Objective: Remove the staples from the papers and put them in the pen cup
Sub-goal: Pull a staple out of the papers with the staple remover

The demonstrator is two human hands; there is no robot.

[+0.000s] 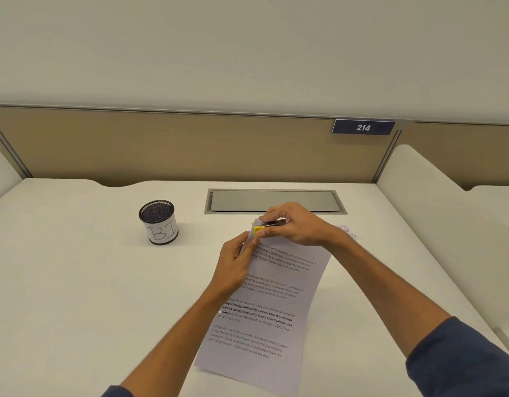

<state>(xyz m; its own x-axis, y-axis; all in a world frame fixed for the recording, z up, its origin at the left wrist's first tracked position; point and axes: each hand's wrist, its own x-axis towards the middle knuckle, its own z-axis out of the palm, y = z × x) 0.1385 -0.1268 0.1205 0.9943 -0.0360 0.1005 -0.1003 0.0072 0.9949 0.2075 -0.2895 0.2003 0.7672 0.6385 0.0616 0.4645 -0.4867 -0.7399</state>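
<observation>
On the white desk, inside a cubicle: everything below sits here.
Desk (pixel 75 282): white top, beige partition behind it.
Papers (pixel 264 305): printed sheets lying at a slant in the middle of the desk, near edge toward the person, far left corner lifted off the surface.
Left hand (pixel 236 262): fingers curled, pinching the raised corner of the papers from the left.
Right hand (pixel 293 224): fingers curled round a staple remover, thumb under it and fingers over it.
Staple remover (pixel 266 226): yellow and dark, held at the lifted paper corner, touching it; whether its jaws are closed cannot be told.
Staple: too small to make out at the corner.
Pen cup (pixel 158 222): black mesh cylinder, upright, white label wrapped round it with handwritten letters "BI"; it stands well left of the papers, apart from both hands.
Cable hatch (pixel 276 201): grey lid set flush in the desk, just behind the right hand.
Plate (pixel 363 127): dark blue, on the partition, reads 214.
Sleeves: dark blue, at both forearms.
</observation>
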